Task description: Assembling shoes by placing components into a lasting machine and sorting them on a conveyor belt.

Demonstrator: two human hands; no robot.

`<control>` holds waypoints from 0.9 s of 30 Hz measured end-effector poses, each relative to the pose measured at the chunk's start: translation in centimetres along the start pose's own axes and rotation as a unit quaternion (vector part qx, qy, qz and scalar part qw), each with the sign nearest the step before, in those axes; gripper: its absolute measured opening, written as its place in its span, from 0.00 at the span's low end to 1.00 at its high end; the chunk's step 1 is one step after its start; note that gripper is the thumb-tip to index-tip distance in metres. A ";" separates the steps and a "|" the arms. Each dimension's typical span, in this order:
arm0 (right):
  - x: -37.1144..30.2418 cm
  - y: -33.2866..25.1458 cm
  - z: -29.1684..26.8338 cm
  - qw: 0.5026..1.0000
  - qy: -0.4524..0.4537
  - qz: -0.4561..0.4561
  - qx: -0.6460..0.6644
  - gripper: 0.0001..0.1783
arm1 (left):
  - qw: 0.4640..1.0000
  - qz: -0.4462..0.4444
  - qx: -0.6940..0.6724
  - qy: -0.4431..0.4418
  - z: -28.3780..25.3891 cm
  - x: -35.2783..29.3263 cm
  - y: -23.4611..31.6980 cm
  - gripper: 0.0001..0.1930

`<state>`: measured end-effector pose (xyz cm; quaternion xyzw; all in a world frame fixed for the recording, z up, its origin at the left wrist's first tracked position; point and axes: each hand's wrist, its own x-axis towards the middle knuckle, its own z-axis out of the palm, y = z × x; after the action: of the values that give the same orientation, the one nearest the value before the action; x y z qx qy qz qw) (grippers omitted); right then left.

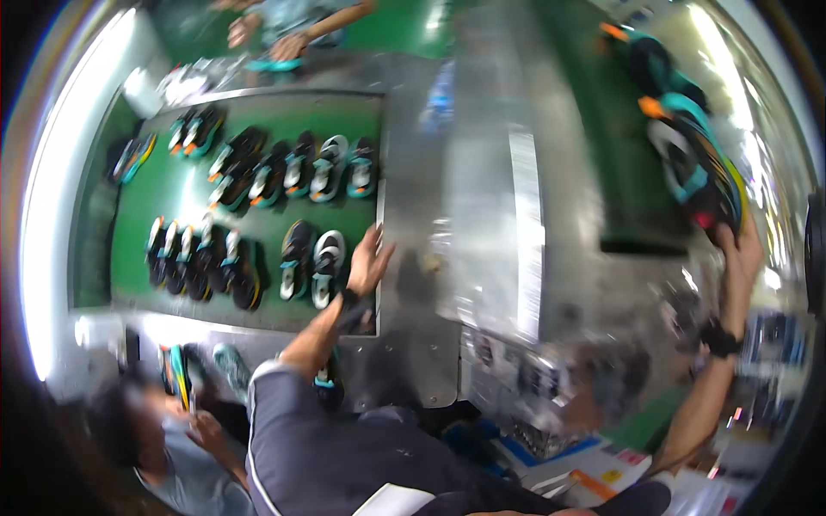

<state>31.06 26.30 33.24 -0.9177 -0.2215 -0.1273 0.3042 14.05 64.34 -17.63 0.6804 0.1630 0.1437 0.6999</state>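
Either side, hands [369, 265] outstretched, right [745, 251] gripping shoe [701, 176]

from the person, a work surface [344, 116] lies at eleven o'clock, shoes [296, 254] on it in two rough rows. the left hand [370, 265] is at its four-o'clock edge. at two o'clock, the right hand [742, 248] has the held shoe [693, 163]. one co-worker [194, 473] is at nine, another co-worker [310, 12] at eleven, behind the surface.
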 end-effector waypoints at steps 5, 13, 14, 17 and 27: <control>-6.8 -3.4 -4.0 0.947 0.277 0.079 0.144 0.19 | 0.907 -0.153 -0.085 -0.382 4.7 -15.3 14.4 0.23; -30.4 -7.5 -12.0 0.877 0.385 0.044 0.285 0.15 | 0.592 -0.186 -0.354 -0.700 17.5 -26.2 27.6 0.37; -33.7 -8.1 -12.2 0.873 0.384 0.072 0.291 0.15 | 0.536 -0.175 -0.401 -0.722 19.3 -27.6 28.4 0.40; -44.6 -9.3 -12.6 0.894 0.373 0.176 0.172 0.15 | 0.407 -0.297 -0.407 -0.762 24.1 -33.9 31.4 0.43; -78.3 -15.4 -5.4 0.697 0.638 0.244 0.218 0.43 | 0.449 -0.344 -0.218 -0.795 30.1 -59.9 28.8 0.18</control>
<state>-44.94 8.26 16.32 -0.5458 0.2361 -0.5520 0.5844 -26.82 12.76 13.70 0.2112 -0.2806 -0.6816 0.6419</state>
